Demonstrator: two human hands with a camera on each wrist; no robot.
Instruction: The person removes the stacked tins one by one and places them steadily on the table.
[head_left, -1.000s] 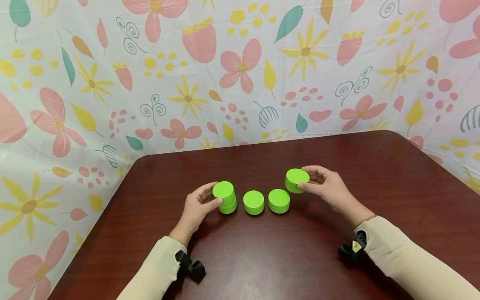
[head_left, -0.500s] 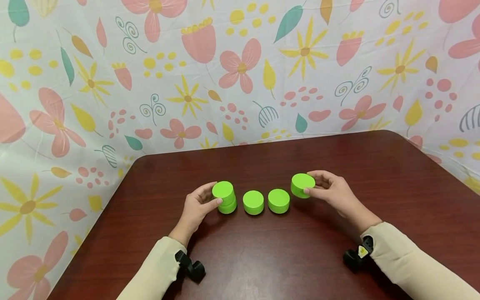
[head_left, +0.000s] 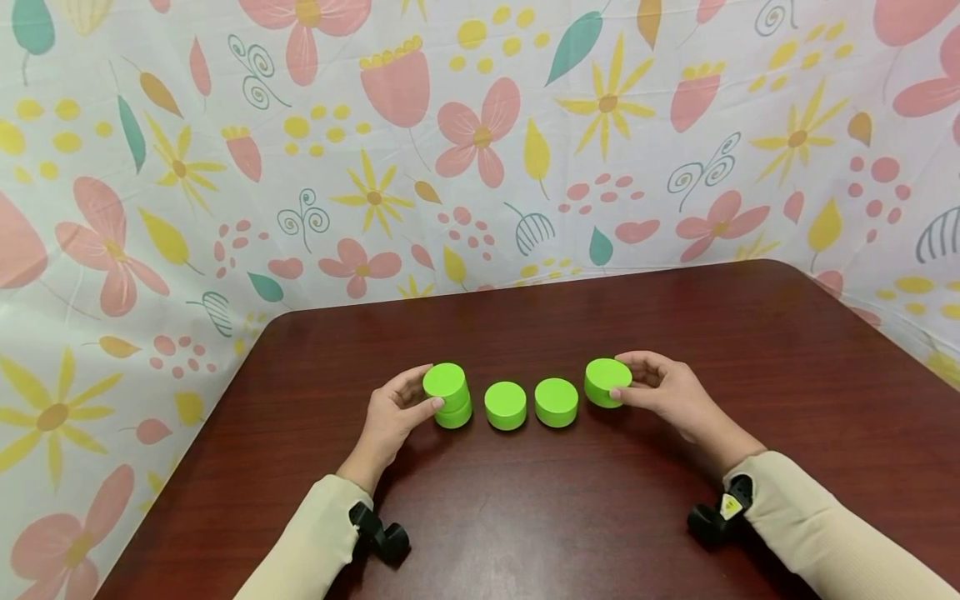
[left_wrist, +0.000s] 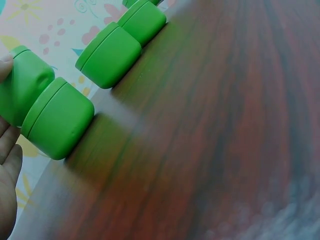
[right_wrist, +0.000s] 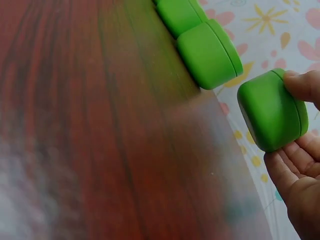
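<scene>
Small round green lidded containers stand in a row on the table. At the row's left end, two are stacked; my left hand (head_left: 388, 421) pinches the upper container (head_left: 446, 383), which sits on the lower container (head_left: 454, 415). In the left wrist view, a dent shows in the upper container (left_wrist: 30, 82). To the right stand two single containers, one near the middle (head_left: 506, 406) and one beside it (head_left: 557, 402). My right hand (head_left: 671, 396) grips another container (head_left: 606, 383) between thumb and fingers. In the right wrist view this held container (right_wrist: 272, 112) is slightly tilted and appears just above the table.
The dark reddish-brown wooden table (head_left: 510, 517) spreads around both hands. Behind it hangs a white cloth (head_left: 420, 167) printed with flowers and leaves. Black wrist cameras, one on the left wrist (head_left: 381, 535) and one on the right (head_left: 718, 512), hang beside the cream sleeves.
My right hand has moved right and lowered its container from above the row to the row's right end. My left hand stays at the stack, and the two single containers have not moved.
</scene>
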